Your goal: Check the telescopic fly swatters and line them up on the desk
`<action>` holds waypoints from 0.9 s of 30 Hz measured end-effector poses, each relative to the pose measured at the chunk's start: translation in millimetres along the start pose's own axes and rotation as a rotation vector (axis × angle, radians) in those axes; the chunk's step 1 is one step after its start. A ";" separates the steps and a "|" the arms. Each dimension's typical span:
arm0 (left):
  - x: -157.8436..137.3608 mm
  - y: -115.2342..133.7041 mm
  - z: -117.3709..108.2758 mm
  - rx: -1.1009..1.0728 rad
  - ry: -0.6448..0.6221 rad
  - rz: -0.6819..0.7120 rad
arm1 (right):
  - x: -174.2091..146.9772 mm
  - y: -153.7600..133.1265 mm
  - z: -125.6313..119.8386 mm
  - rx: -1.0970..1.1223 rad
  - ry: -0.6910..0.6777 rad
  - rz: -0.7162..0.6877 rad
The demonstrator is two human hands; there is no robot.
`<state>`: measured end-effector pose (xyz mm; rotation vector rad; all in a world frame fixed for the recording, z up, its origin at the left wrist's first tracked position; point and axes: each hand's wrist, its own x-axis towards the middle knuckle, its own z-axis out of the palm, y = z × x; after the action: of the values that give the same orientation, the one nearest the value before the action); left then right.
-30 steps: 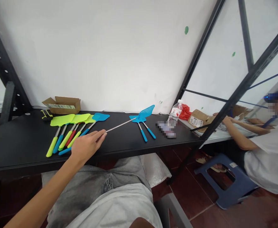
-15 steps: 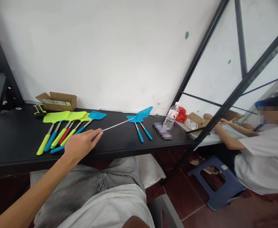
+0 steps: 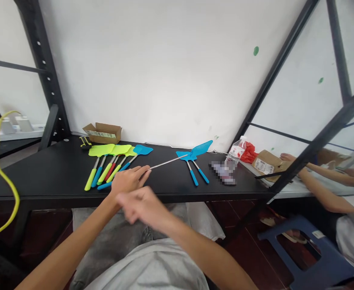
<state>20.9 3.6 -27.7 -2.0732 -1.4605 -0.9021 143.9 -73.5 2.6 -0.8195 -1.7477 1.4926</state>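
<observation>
My left hand (image 3: 131, 179) is closed around the thin metal shaft of a blue fly swatter (image 3: 201, 149). The swatter's mesh head points right, over two blue fly swatters (image 3: 183, 154) lying on the black table (image 3: 161, 179). A blue handle (image 3: 104, 185) shows to the left of that hand. In front of my left wrist, my right hand (image 3: 146, 207) is blurred by motion; it holds nothing visible and its fingers look partly bent and apart. Beyond my left hand lies a row of fly swatters (image 3: 102, 150) with yellow-green and blue heads and green, blue and red handles.
At the back left are an open cardboard box (image 3: 104, 133) and a black-and-yellow object (image 3: 85, 142). A water bottle (image 3: 235, 152) stands at the right, near a red bag (image 3: 249, 152) and a brown package (image 3: 269, 164). A co-worker's arm (image 3: 328, 193) reaches over the neighbouring table.
My right hand has come up from below to my left wrist. The view has turned left, bringing a yellow cable into sight. My left hand still grips the fly swatter.
</observation>
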 end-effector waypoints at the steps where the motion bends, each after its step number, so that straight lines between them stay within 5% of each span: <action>1: -0.6 0.0 -0.5 -0.011 -0.002 0.008 | 6.1 2.9 -17.5 0.021 0.055 -0.012; 5: -2.9 1.2 -2.6 -0.026 0.042 0.039 | 24.9 23.8 -87.3 0.020 0.325 -0.021; 8: -4.0 1.9 -3.5 -0.062 0.044 0.113 | 27.3 38.2 -114.3 0.002 0.353 -0.096; 14: -4.6 1.8 -4.8 -0.099 0.000 0.219 | 22.2 40.6 -117.1 0.059 0.193 -0.171; 27: -2.9 4.8 -6.9 -0.063 -0.073 0.165 | 33.7 50.8 -123.1 0.162 0.462 -0.246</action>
<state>23.0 -4.6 -25.0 -2.2564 -1.2887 -0.8245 227.9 29.7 -31.5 -0.7616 -1.3123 1.1533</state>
